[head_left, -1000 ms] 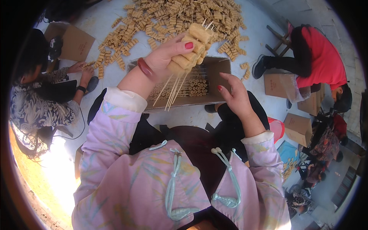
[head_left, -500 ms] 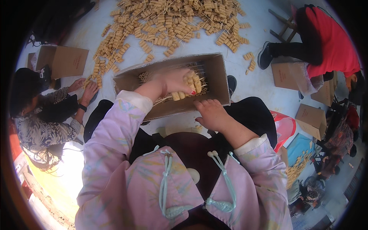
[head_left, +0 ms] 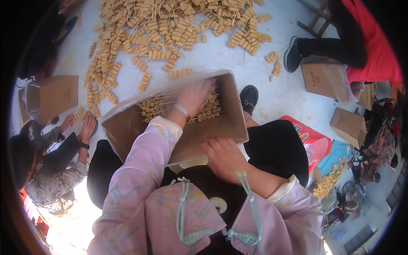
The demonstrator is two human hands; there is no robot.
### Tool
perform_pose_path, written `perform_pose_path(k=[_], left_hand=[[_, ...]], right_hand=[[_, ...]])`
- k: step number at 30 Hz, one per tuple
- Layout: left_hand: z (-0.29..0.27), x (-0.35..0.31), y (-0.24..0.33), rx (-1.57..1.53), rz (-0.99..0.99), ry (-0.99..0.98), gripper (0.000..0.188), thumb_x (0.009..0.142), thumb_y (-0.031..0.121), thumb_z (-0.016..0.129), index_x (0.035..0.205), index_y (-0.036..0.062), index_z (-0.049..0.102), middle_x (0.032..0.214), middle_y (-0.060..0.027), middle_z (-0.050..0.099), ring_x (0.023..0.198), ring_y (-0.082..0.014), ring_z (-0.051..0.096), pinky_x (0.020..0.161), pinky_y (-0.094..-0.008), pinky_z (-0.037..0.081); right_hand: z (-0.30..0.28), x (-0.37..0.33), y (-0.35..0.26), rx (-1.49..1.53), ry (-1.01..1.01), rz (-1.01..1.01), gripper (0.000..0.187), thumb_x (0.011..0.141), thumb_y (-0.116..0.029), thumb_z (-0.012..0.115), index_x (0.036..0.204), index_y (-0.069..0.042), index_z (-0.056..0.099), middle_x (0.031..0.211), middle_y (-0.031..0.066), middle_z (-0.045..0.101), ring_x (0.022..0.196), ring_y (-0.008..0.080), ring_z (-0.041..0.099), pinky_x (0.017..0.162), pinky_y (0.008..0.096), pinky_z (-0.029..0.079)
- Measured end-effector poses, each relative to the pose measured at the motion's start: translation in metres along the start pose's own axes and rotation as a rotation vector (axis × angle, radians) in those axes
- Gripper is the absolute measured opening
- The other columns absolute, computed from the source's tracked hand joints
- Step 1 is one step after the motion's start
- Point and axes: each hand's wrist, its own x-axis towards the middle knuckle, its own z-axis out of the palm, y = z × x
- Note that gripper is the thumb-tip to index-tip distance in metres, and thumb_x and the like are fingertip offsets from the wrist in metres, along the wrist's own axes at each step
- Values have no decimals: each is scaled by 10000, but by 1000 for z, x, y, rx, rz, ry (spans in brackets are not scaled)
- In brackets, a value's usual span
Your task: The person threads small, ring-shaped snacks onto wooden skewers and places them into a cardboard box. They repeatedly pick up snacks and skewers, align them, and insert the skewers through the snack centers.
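An open cardboard box (head_left: 127, 127) sits tilted between my knees. Inside, skewers (head_left: 155, 108) of tan, ridged, ring-like pieces lie in rows against the far side, their thin sticks showing. My left hand (head_left: 193, 97) reaches into the box over these skewers. Its fingers are smeared by motion, so whether they hold anything is unclear. At the near wall, my right hand (head_left: 225, 157) grips the box's rim, fingers bent over the edge, thumb hidden.
A large heap of the same skewers (head_left: 170, 29) covers the floor beyond the box. One person (head_left: 55, 170) handles skewers at left; another in red (head_left: 374, 46) sits at right. Other cartons (head_left: 59, 97) stand around. A red-and-pink bag (head_left: 312, 142) lies by my right knee.
My left hand held several skewers above the box; now it is lower, at the far side, with no bundle visible. The box has turned and tilted, and my right hand has shifted along its rim.
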Motion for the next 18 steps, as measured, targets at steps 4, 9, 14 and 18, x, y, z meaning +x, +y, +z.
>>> perform_pose_path(k=[4, 9, 14, 18], left_hand=[[23, 1, -10, 65, -2, -38, 821, 724, 194, 741, 1458, 82, 391, 1311, -162, 484, 1224, -343, 464, 1096, -451, 321], [54, -1, -18, 132, 30, 93, 726, 782, 188, 665, 1458, 119, 410, 1301, -131, 512, 1206, -317, 483, 1061, -452, 350], [76, -8, -21, 181, 21, 77, 731, 785, 231, 672, 1462, 141, 414, 1305, -115, 523, 1176, -303, 516, 1015, -442, 405], [75, -8, -23, 107, -10, -43, 730, 798, 285, 685, 1463, 150, 413, 1300, -112, 525, 1147, -294, 549, 958, -439, 462]], right_hand=[[-4, 1, 5, 7, 22, -13, 646, 783, -261, 740, 1329, -21, 492, 1246, 173, 551, 1195, 316, 511, 1027, 422, 365], [-9, 5, 8, 34, 32, -10, 626, 802, -296, 723, 1321, -14, 515, 1231, 164, 558, 1176, 301, 514, 1010, 409, 367], [-11, 7, 12, 72, -1, 6, 607, 799, -281, 726, 1308, -16, 528, 1238, 168, 559, 1179, 306, 513, 1003, 409, 373], [-12, 9, 14, 109, 12, 0, 603, 793, -264, 730, 1307, -21, 530, 1241, 168, 559, 1179, 310, 513, 1002, 408, 376]])
